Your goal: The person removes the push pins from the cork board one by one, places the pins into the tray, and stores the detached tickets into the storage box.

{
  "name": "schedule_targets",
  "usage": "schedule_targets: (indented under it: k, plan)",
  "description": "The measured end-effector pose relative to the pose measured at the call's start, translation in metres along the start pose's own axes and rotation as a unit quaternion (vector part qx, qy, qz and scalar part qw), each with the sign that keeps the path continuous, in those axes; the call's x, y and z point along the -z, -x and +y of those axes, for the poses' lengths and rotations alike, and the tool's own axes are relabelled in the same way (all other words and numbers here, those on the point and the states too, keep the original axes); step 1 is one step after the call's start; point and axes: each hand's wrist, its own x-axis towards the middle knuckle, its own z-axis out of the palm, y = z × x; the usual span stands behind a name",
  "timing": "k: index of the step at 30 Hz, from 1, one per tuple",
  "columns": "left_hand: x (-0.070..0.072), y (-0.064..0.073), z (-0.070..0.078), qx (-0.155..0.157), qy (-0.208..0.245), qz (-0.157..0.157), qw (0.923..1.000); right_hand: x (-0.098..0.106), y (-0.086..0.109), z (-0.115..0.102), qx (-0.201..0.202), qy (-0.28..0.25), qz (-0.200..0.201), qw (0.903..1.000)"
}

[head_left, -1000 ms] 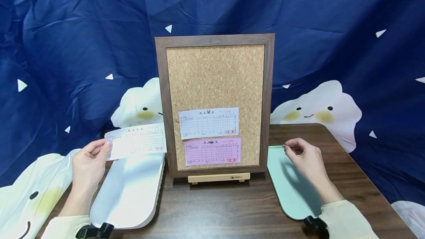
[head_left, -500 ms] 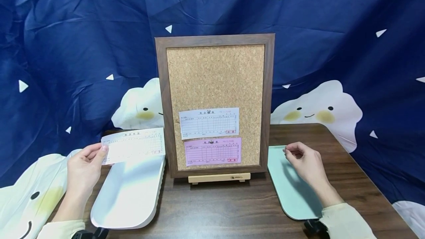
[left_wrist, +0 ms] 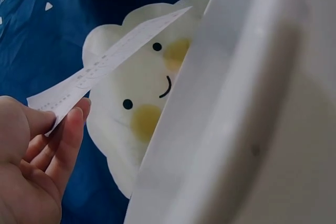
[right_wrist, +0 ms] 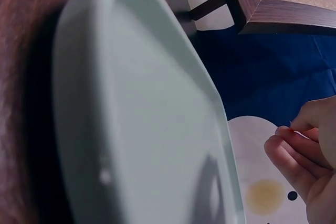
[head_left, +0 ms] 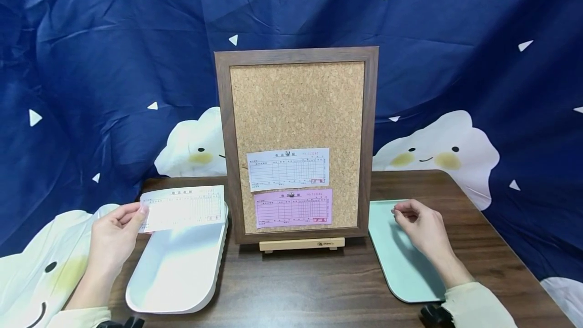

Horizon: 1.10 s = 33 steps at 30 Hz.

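Observation:
Between thumb and fingers, my left hand (head_left: 111,234) pinches the left end of a white receipt slip (head_left: 184,209), raised over the back of a white tray (head_left: 175,277). Seen nearly edge-on in the left wrist view, the slip (left_wrist: 105,64) bends slightly. My right hand (head_left: 423,228) is above a mint-green tray (head_left: 412,272), thumb and index finger pinched together. A thin tip of a thumbtack (right_wrist: 291,123) shows between them; most of it is hidden. On the framed corkboard (head_left: 298,105), a pale blue receipt (head_left: 287,171) and a pink receipt (head_left: 293,210) are pinned low down.
The corkboard stands upright on a small wooden easel (head_left: 300,244) at the middle of the dark wooden table (head_left: 291,287). Behind hangs a navy cloth (head_left: 291,4) with cloud faces.
My left hand has lowered the white slip a little and drawn it slightly left, away from the corkboard's frame. The right hand has dipped slightly, still pinching.

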Motion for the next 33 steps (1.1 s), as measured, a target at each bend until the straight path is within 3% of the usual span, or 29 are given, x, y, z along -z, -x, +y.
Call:
schedule_targets:
  k: [13,20,33]
  plan:
    - [-0.001,0.000,-0.011,0.013,-0.049,-0.051,0.9974,-0.001,0.007,0.012,-0.002,0.014,-0.020,0.9997]
    - [0.001,0.001,-0.019,-0.021,-0.071,-0.061,0.9954,-0.005,0.009,0.017,0.006,0.024,-0.023,0.9994]
    - [0.003,-0.002,-0.027,-0.001,-0.110,-0.097,0.9891,-0.007,0.012,0.022,-0.025,0.049,-0.065,0.9964]
